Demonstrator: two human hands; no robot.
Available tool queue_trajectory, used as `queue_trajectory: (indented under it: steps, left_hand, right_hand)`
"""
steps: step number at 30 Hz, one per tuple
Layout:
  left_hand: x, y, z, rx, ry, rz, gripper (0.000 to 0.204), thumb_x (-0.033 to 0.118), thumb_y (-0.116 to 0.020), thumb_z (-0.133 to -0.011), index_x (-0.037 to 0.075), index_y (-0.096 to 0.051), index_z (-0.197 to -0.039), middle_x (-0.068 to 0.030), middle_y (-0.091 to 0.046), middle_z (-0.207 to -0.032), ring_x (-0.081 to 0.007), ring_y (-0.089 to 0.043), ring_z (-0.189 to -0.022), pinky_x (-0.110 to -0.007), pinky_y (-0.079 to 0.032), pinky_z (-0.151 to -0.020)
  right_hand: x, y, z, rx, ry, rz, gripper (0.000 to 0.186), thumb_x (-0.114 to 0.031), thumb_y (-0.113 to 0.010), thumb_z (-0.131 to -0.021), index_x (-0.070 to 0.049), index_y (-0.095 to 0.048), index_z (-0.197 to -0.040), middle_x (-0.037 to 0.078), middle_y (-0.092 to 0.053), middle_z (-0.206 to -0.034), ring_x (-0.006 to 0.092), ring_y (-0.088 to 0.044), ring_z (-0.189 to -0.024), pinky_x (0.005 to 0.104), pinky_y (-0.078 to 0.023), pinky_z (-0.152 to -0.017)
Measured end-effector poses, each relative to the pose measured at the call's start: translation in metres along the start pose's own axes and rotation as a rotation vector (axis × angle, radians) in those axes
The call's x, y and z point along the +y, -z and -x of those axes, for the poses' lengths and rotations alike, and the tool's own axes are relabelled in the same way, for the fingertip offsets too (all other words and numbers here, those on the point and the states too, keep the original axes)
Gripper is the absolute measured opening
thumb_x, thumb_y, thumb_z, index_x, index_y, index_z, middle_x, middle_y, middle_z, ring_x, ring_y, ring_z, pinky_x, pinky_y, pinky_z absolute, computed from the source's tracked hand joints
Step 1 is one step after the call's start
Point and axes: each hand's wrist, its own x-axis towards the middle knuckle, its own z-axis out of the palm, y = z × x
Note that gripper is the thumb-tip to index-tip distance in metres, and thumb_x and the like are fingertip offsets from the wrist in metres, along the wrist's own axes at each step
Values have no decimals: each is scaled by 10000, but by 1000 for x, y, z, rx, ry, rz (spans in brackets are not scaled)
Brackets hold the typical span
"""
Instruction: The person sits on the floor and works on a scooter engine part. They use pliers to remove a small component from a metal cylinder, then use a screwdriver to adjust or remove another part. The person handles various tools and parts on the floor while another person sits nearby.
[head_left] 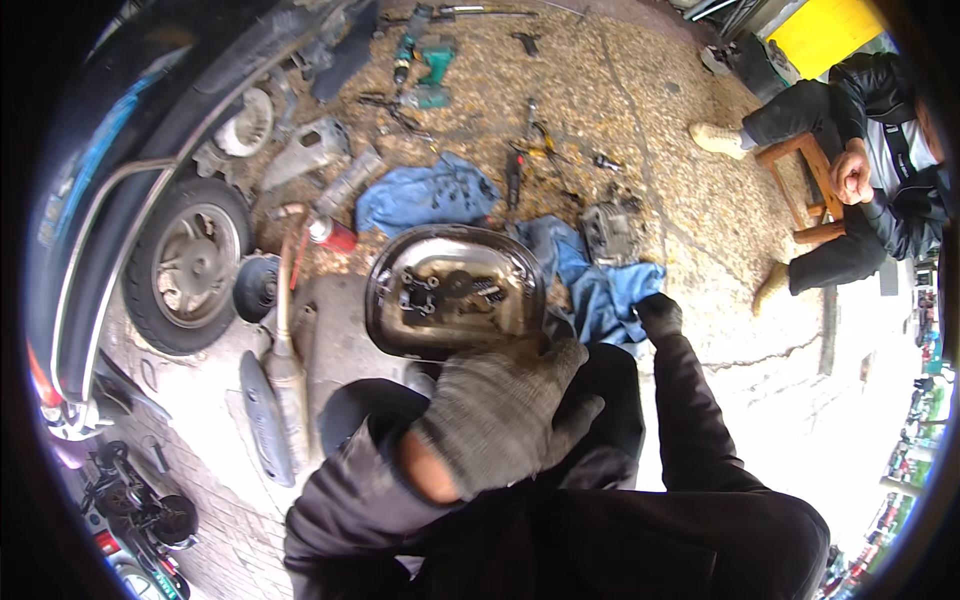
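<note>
My left hand (pixel 505 410), in a grey knit glove, is just in front of the near rim of a metal tray (pixel 378 325). Its thumb stands apart from the fingers, and no object shows between them. Small dark metal parts and springs (pixel 488 293) lie in a little dark liquid inside the tray. Over to the right, my gloved right hand (pixel 660 315) is closed on the edge of a blue cloth (pixel 605 290). A grey metal engine part (pixel 612 232) rests at the cloth's far end.
Another blue rag (pixel 430 193) with small parts lies beyond the tray. Green power tools (pixel 425 85) are farther off. On the left are a scooter wheel (pixel 190 265), an exhaust pipe (pixel 288 370) and a red can (pixel 332 235). A person (pixel 870 150) sits on a wooden stool at right.
</note>
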Motion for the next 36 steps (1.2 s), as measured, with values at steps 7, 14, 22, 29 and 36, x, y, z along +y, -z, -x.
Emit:
queue_trajectory:
  steps: [7, 14, 22, 29, 36]
  left_hand:
    - [-33, -27, -19, -77, 70, -140, 420, 346, -644, -847, 32, -603, -1124, -195, -642, -963, -374, -626, -891, -459, -504, -788]
    - [-44, -33, -44, -193, 119, -84, 392, 334, -634, -860, 27, -602, -1103, -187, -655, -988, -368, -627, -954, -464, -497, -835]
    - [-39, -22, -52, -320, 137, -78, 414, 396, -625, -872, 62, -587, -1113, -183, -637, -1046, -368, -612, -997, -478, -481, -885]
    - [-77, -38, -68, -305, 151, 97, 431, 398, -612, -881, 43, -595, -1125, -210, -660, -994, -369, -638, -950, -475, -492, -837]
    - [-93, -53, -38, -89, 422, 96, 457, 404, -613, -862, 109, -590, -1210, -186, -666, -1019, -379, -635, -939, -468, -504, -826]
  right_hand:
    - [-58, -22, -6, -65, 445, 566, 194, -289, -575, -841, -135, -689, -807, 117, -674, -859, 328, -655, -834, 427, -523, -700]
    - [-117, -61, 6, -76, 463, 309, 109, -225, -628, -734, -126, -663, -763, 101, -654, -812, 318, -661, -791, 433, -548, -682]
    - [-104, -87, 1, -143, 438, 316, 174, -238, -700, -662, -135, -659, -797, 80, -651, -862, 295, -657, -862, 424, -550, -693]
    - [-152, -22, 8, -20, 553, 279, 77, -201, -625, -722, -128, -627, -745, 105, -631, -791, 302, -637, -797, 437, -522, -655]
    - [-236, 100, 39, -141, 555, 248, 163, -225, -560, -841, -105, -625, -751, 123, -621, -774, 312, -625, -751, 448, -506, -623]
